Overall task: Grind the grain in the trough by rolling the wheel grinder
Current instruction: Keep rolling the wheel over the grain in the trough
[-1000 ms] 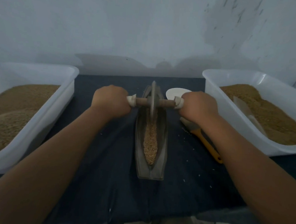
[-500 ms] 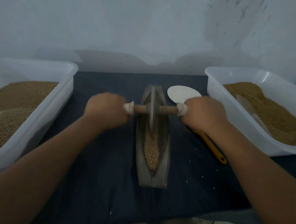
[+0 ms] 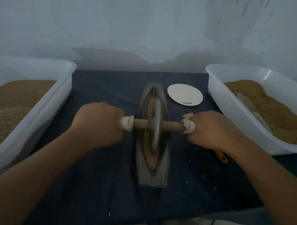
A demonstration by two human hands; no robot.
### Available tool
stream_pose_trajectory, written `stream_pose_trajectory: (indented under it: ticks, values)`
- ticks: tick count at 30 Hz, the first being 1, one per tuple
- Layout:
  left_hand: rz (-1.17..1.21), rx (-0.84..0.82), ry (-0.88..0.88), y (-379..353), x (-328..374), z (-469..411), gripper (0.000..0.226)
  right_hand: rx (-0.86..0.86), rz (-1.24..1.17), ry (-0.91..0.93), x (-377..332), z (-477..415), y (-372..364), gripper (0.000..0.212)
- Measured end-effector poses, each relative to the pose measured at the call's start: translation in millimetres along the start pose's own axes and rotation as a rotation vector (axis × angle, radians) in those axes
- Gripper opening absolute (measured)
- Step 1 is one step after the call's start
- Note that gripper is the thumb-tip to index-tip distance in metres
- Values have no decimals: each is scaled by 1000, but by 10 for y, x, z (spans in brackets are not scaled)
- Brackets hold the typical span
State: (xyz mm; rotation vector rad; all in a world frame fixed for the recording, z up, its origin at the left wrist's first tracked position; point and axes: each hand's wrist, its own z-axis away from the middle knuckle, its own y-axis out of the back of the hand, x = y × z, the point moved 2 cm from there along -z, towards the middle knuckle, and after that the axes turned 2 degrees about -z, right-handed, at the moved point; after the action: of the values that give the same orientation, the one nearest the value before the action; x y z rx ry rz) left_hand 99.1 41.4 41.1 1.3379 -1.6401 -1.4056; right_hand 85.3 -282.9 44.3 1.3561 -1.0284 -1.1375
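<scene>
Grain (image 3: 152,159), coarse and tan, lies in the grey boat-shaped trough (image 3: 159,176) on the dark cloth-covered table (image 3: 95,179). Mid-trough stands the flat grey wheel (image 3: 155,128). The left hand (image 3: 97,124) and right hand (image 3: 211,130) have their fingers clamped round the white-wrapped ends of its wooden axle (image 3: 172,126). Beyond lies a round white plate (image 3: 185,94).

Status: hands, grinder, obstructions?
Grips on: left hand and right hand wrap the handle ends. The wheel grinder sits midway along the trough, in the grain. Nothing blocks it; paper plate lies beside.

My table (image 3: 95,187): covered in dark cloth
Middle: trough (image 3: 159,176), plate (image 3: 184,95)
Sides: left tub (image 3: 38,115), right tub (image 3: 232,114)
Right: yellow-handled tool (image 3: 221,157)
</scene>
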Motion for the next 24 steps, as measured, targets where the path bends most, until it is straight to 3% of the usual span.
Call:
stream_pose_trajectory:
  ticks: [2, 4, 10, 14, 18, 21, 24]
  values:
    - [36, -12, 48, -57, -25, -238, 37, 79, 57, -46, -9, -201, -19, 50]
    - [36, 2, 86, -93, -44, -562, 39, 151, 76, -122, 21, -456, -17, 41]
    - [-4, -1, 70, 20, 9, -863, 39, 136, 44, -191, 28, -597, -34, 34]
    - [33, -23, 15, -79, -23, -216, 33, 136, 72, -49, -4, -102, -23, 37]
    - [41, 85, 8, -81, -39, 220, 41, 122, 74, 88, -45, 130, 16, 36]
    - [18, 66, 21, -55, -12, -6, 37, 54, 84, -40, -9, -125, -47, 34]
    - [17, 1, 65, -57, -7, -545, 36, 169, 86, -162, 43, -448, -111, 30]
